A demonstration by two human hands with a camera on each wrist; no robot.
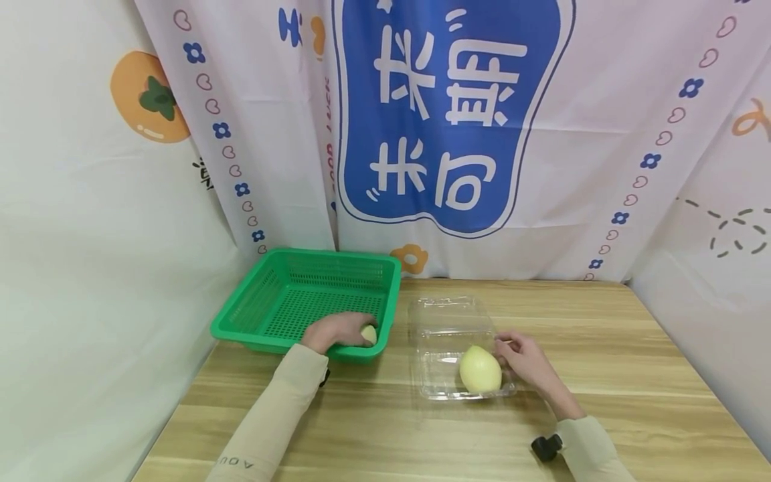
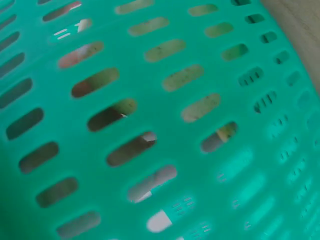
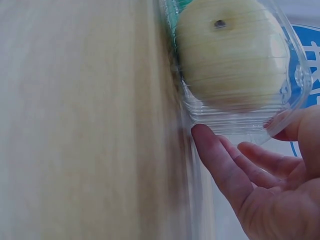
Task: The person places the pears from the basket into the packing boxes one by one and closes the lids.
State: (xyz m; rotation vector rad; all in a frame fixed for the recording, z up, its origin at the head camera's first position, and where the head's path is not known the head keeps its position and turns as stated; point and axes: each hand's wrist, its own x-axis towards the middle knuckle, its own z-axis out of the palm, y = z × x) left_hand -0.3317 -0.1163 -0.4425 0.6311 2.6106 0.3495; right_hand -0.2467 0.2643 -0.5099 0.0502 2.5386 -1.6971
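Green plastic basket: stood on the wood-grain table, left of the clamshell and apart from it; walls and floor pierced with slots.
Left hand: reached over the basket's front right corner; fingers curled round a pale yellow fruit, which is gripped inside the basket and largely covered by the hand. In the left wrist view, pale patches are seen through the slots; the fingers cannot be made out clearly there.
Clear clamshell: laid on the table with its lid folded back toward the printed cloth.
Pear: seated in the clamshell's base, toward the right side; its dark blossom end is shown in the right wrist view.
Right hand: placed at the clamshell's right side; the wall is pinched between thumb and fingers, the pear not gripped.
Sleeves: cream; a black device is worn at the right wrist.
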